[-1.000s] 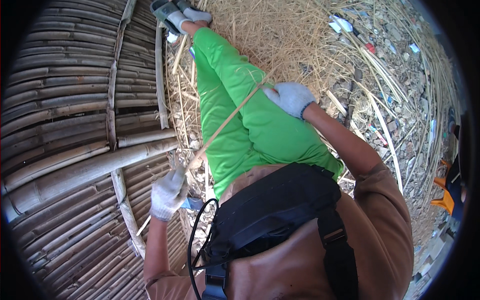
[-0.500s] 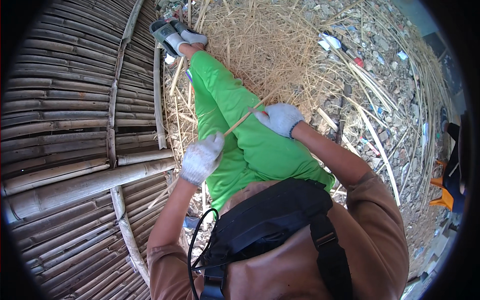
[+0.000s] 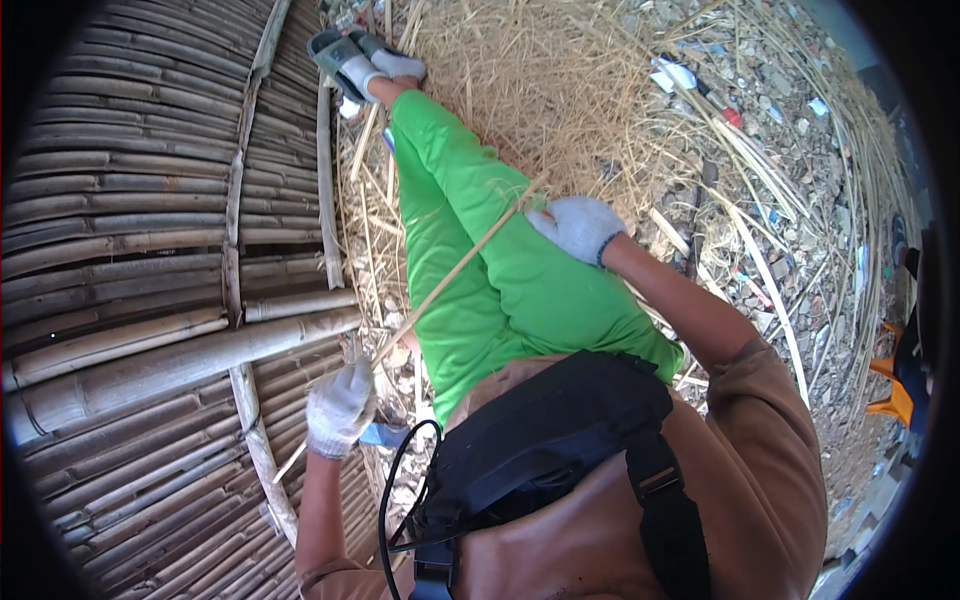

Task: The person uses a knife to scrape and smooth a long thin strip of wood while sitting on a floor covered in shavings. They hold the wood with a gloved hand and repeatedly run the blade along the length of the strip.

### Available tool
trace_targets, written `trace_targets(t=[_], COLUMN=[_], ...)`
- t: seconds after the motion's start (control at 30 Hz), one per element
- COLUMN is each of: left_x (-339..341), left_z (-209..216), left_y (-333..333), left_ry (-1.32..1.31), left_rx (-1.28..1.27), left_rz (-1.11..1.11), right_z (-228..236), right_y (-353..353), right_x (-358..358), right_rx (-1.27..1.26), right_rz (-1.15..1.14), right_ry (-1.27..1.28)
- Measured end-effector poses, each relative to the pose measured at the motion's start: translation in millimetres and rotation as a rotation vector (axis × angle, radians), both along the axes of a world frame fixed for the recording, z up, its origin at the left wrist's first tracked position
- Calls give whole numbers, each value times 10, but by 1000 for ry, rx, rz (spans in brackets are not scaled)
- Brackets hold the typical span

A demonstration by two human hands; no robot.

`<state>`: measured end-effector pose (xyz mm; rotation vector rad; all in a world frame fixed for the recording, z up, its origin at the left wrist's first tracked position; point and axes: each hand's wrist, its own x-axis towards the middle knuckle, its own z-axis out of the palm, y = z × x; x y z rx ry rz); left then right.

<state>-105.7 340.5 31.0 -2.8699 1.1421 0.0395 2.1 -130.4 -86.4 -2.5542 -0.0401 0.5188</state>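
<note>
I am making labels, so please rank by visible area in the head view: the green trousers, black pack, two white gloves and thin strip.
1. Green trousers
2. Black pack, probably enlarged by nearness to the camera
3. Left glove and right glove: too alike to rank
4. Thin strip: long but narrow

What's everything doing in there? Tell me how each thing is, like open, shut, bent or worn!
Left hand: gloved, closed around the strip
Right hand: gloved, by the strip's far end; grip hard to see
Strip: nearly straight, slanting
Pants: worn, creased
Sandals: both worn
Bag: worn in front; can't tell if shut
Cable: bent
Straw: loose, scattered
</note>
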Motion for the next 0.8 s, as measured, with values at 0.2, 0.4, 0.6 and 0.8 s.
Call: trace_targets(t=[0.2,0.4,0.6,0.8], left_x=[716,1096,605,-201], left_z=[-325,-555,-193,155], left_y=[-1264,-1775,-922,88], left_ry=[55,50,59,-43], left_rx=[3,-33,-4,20], left_rz=[-17,-82,-57,-28], right_z=[230,185,126,-21], right_y=[76,76,-2,16], right_x=[-35,-37,-62,-104], right_rx=[-14,-10,14,13], right_rz=[15,-25,-64,-20], right_ry=[18,15,64,5])
